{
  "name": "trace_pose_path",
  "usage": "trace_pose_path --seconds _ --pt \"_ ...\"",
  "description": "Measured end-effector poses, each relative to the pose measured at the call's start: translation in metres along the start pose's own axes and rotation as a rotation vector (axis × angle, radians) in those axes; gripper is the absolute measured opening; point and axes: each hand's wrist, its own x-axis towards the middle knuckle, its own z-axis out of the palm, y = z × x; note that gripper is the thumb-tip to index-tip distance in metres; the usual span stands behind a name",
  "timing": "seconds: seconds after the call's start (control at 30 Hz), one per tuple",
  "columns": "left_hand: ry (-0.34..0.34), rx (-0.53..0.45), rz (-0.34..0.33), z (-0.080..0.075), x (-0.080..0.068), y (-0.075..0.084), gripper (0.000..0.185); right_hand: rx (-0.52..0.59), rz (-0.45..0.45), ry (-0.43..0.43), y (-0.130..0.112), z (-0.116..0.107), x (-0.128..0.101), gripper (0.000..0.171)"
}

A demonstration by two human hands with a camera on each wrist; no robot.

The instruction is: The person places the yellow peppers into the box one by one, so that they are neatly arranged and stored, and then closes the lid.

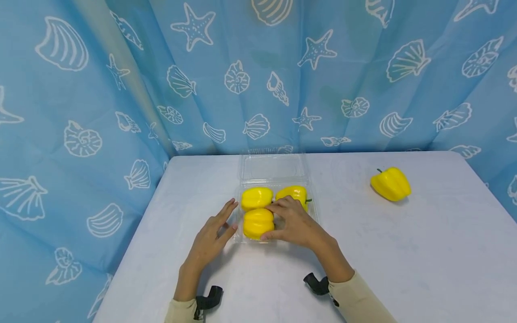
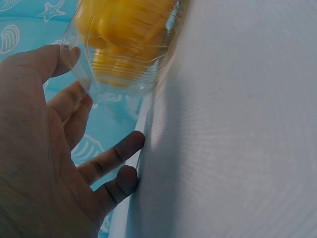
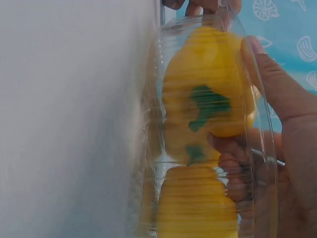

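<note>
Clear clamshell box (image 1: 247,196) (3 glossy yellow peppers (image 1: 258,223)), right hand (image 1: 296,221) gripping, left hand (image 1: 212,237) flat, fingers straight.

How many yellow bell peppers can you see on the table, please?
4: three in the clear plastic clamshell container, at back left, back right and front left; one loose at far right. The right hand may hide another.

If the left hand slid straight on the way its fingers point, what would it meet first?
Probably the clear container, near its left wall: the left hand points up-right at it, fingertips already close beside the front pepper.
</note>
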Motion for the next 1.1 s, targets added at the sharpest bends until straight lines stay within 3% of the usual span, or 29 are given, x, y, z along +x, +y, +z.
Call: trace_pose_path --seconds 0.43,0.83,1.1 --pt "0.012 0.002 0.018 -0.002 0.003 0.004 0.055 -0.007 -0.035 0.063 -0.005 0.004 0.003 0.07" --pt "0.015 -0.002 0.008 0.002 0.0 0.0 0.057 -0.069 -0.009 -0.023 -0.006 0.003 0.0 0.083" --pt "0.009 0.005 -0.001 0.001 -0.001 0.0 0.057 -0.004 -0.036 0.116 -0.004 -0.012 -0.004 0.065"
